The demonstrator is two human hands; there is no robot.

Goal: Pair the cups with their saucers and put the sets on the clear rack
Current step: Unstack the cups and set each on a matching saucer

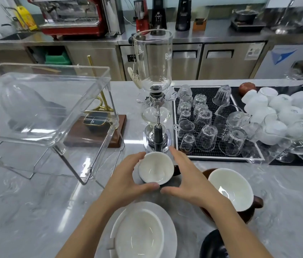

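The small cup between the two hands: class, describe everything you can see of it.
The small cup is white inside with a dark brown outside, looks like glazed ceramic, and is empty. It tilts toward the camera, mouth open. A dark handle sticks out on its right. It sits over a pale saucer on the marble counter, before the glass coffee maker. The left hand grips its rim; the right hand curves beside it.

Two bare forearms are seen, ending in the left hand [128,177] and the right hand [189,178]. No sleeve, ring or watch is worn from the fingers [176,155] back to the forearms. Short, unpainted nails are shown at the thumb tips.
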